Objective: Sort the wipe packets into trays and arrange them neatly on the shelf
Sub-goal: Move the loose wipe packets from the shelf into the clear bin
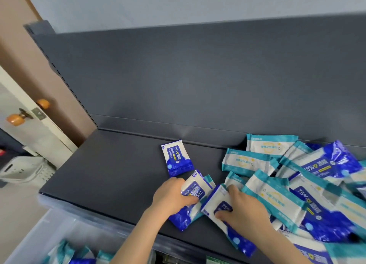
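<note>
Head view: by the front edge of the shelf (109,174), the left hand (172,194) grips one blue packet (195,186) and the right hand (243,206) pinches a second blue packet (215,202), beside the mixed pile (297,184) at the right end. Lift each clear of the teal ones, then lay both flat, facing alike, in the clear tray (59,230) below.

One blue packet (176,158) is laid flat, alone, near the back of the shelf (111,174). A second packet (196,190) and a third packet (212,202) are held tilted at the front edge. A pile (293,186) of blue and teal packets is spread over the right side.
</note>
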